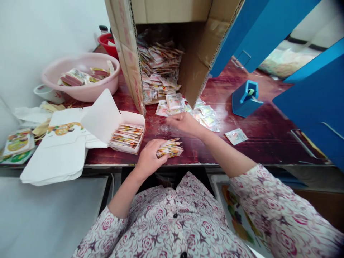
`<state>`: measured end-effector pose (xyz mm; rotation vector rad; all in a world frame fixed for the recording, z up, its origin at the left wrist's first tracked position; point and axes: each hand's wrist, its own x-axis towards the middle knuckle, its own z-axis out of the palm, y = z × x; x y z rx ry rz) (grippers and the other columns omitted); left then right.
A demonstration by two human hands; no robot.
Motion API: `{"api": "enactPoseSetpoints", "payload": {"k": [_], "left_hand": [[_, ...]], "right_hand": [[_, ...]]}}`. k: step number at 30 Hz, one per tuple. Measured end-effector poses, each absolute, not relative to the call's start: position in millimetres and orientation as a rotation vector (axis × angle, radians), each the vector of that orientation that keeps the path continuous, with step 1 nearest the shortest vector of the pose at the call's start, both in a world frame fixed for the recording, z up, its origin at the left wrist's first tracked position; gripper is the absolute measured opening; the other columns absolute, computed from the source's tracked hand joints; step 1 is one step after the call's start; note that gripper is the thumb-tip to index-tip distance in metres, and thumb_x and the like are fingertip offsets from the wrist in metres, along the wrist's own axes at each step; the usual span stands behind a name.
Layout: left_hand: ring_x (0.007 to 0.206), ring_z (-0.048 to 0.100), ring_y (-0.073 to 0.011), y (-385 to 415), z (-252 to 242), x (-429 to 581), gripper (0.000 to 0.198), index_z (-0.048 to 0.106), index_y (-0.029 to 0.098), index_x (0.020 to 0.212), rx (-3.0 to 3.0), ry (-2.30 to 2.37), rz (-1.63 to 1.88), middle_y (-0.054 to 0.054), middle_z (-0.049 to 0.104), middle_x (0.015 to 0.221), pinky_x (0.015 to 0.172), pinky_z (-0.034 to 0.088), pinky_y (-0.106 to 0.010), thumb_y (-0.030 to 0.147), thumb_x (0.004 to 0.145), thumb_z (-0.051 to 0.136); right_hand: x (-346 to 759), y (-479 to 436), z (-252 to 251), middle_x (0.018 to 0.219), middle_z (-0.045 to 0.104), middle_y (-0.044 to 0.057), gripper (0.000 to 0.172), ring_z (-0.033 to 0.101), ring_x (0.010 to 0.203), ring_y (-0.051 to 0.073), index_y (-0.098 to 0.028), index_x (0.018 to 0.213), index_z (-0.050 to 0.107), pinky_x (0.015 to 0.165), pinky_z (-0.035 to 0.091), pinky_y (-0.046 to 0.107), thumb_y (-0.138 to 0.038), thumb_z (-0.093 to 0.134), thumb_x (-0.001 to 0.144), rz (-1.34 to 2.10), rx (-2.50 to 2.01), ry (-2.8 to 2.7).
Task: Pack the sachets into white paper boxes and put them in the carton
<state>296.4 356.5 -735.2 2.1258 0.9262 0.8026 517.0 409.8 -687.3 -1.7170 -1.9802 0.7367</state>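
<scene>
My left hand (pixel 151 157) is wrapped round a stack of small printed sachets (pixel 170 148) near the table's front edge. To its left, an open white box (pixel 142 132) with its lid raised holds a row of similar sachets (pixel 127 136). My right hand (pixel 184 122) is above the table, just in front of the loose sachets (pixel 205 116); motion blurs its fingers, and whether they grip anything is not visible. Behind it, a large cardboard carton (pixel 199 71) lies open towards me, with a heap of sachets (pixel 161 61) inside.
Flat white boxes (pixel 61 143) are piled at the left. Behind them stand a pink basin (pixel 83 91) with packets, a white bowl (pixel 48 94) and a red basin (pixel 109 44). At right are a blue holder (pixel 243 102), a single sachet (pixel 236 136) and large blue bins (pixel 317 107).
</scene>
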Motion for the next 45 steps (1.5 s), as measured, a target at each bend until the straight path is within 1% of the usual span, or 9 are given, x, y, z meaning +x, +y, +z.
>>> {"api": "enactPoseSetpoints", "payload": {"k": [5,14,18,24,29,31,34,40,45], "left_hand": [[0.111,0.064,-0.0262,354,-732,297,0.044,0.060,0.020,0.121,2.171,0.986,0.811,-0.009,0.070,0.119,0.104,0.048,-0.047,0.019,0.078,0.068],[0.115,0.063,-0.0261,355,-732,296,0.051,0.055,0.018,0.125,2.113,1.034,0.751,-0.010,0.067,0.123,0.104,0.050,-0.044,0.018,0.076,0.069],[0.116,0.064,-0.0246,354,-735,296,0.056,0.050,0.020,0.130,2.051,1.013,0.749,-0.009,0.065,0.124,0.104,0.051,-0.042,0.021,0.078,0.071],[0.134,0.051,-0.0291,355,-743,298,0.092,0.029,0.020,0.148,1.970,1.106,1.030,-0.018,0.045,0.147,0.112,0.045,-0.046,0.022,0.070,0.078],[0.127,0.058,-0.0275,359,-736,297,0.082,0.035,0.023,0.149,1.977,1.028,0.758,-0.012,0.057,0.142,0.111,0.047,-0.046,0.021,0.076,0.072],[0.124,0.060,-0.0285,359,-733,297,0.076,0.043,0.022,0.145,2.008,1.053,0.713,-0.011,0.060,0.140,0.110,0.047,-0.048,0.023,0.075,0.073],[0.120,0.061,-0.0293,359,-732,296,0.074,0.046,0.021,0.143,2.055,1.088,0.721,-0.011,0.063,0.135,0.110,0.046,-0.050,0.025,0.075,0.075],[0.121,0.061,-0.0280,358,-734,296,0.077,0.042,0.022,0.144,2.006,1.074,0.743,-0.011,0.063,0.135,0.109,0.048,-0.047,0.025,0.075,0.075],[0.121,0.062,-0.0265,357,-737,297,0.084,0.034,0.021,0.147,1.926,1.065,0.752,-0.013,0.060,0.134,0.107,0.050,-0.044,0.023,0.074,0.075]], "right_hand": [[535,486,-702,0.151,0.048,0.017,0.063,0.045,0.139,0.028,-0.007,0.145,0.050,0.110,0.039,0.035,-0.002,0.054,0.082,0.140,-2.200,-2.027],[536,480,-697,0.118,0.071,0.018,0.035,0.066,0.109,0.030,-0.012,0.115,0.074,0.093,0.049,0.037,-0.019,0.046,0.095,0.094,-2.187,-1.954],[517,432,-687,0.097,0.076,0.007,0.029,0.067,0.089,0.019,-0.016,0.098,0.078,0.083,0.048,0.028,-0.024,0.050,0.093,0.544,-1.696,-2.105],[495,373,-683,0.069,0.062,0.002,0.049,0.051,0.064,0.012,-0.015,0.073,0.069,0.063,0.039,0.026,-0.045,0.040,0.100,0.986,-1.402,-2.291],[513,398,-683,0.077,0.068,0.002,0.041,0.058,0.072,0.016,-0.018,0.086,0.073,0.067,0.044,0.027,-0.043,0.043,0.099,0.843,-1.644,-2.255],[522,422,-689,0.098,0.073,0.006,0.029,0.064,0.089,0.020,-0.019,0.105,0.073,0.079,0.047,0.029,-0.027,0.048,0.095,0.480,-1.852,-2.234],[532,456,-699,0.124,0.069,0.013,0.039,0.063,0.110,0.025,-0.017,0.124,0.067,0.092,0.046,0.033,-0.013,0.051,0.089,0.152,-2.126,-2.276],[523,463,-691,0.114,0.074,0.012,0.034,0.066,0.104,0.026,-0.020,0.117,0.071,0.087,0.047,0.033,-0.031,0.045,0.099,0.060,-2.181,-2.054],[497,414,-678,0.093,0.075,0.005,0.022,0.064,0.082,0.018,-0.020,0.104,0.073,0.076,0.044,0.027,-0.029,0.058,0.091,0.474,-1.774,-2.185]]}}
